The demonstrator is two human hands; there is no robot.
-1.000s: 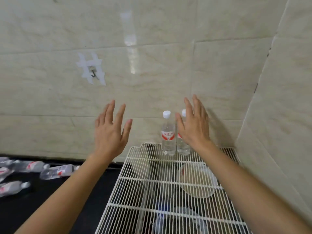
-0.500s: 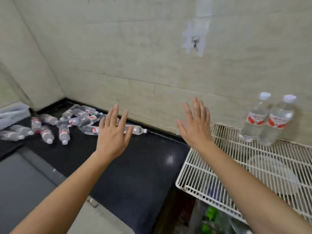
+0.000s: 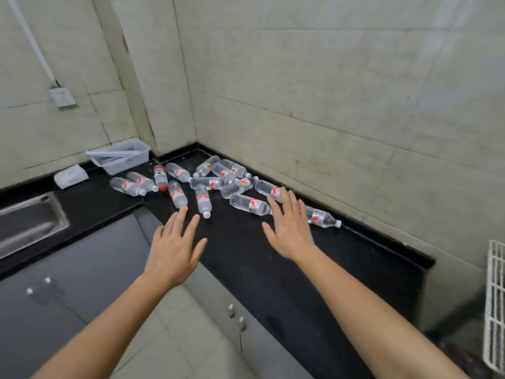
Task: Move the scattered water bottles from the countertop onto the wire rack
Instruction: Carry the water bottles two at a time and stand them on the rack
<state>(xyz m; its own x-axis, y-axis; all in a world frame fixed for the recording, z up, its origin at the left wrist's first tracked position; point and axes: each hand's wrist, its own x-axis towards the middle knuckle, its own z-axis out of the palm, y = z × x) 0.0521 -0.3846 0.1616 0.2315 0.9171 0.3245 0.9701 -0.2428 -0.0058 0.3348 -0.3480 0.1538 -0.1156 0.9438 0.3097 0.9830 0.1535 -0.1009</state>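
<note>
While both arms are stretched out over the black stone countertop [image 3: 246,269], the left hand [image 3: 175,247] and the right hand [image 3: 289,228] are held palm-down with fingers straight and spread, and nothing is grasped by either. More than a dozen clear plastic water bottles with red-and-white labels [image 3: 216,183] are seen lying on their sides in a loose heap at the far corner of the countertop, where two tiled walls meet. A white-capped bottle [image 3: 203,200] is pointed cap-first towards the left hand, whose fingertips [image 3: 182,216] are near it. A second bottle [image 3: 250,205] is partly hidden behind the fingers of the right hand; whether it is touched cannot be told. A third bottle [image 3: 323,218] is laid at the near end of the heap, along the foot of the wall. The white wire rack [image 3: 494,310] is caught only at the right edge, well apart from the bottles. A white slotted plastic basket [image 3: 120,155] is set against the wall beside the heap, a white packet [image 3: 71,175] is placed next to it, and a stainless steel sink [image 3: 27,222] is sunk into the countertop at the left.
</note>
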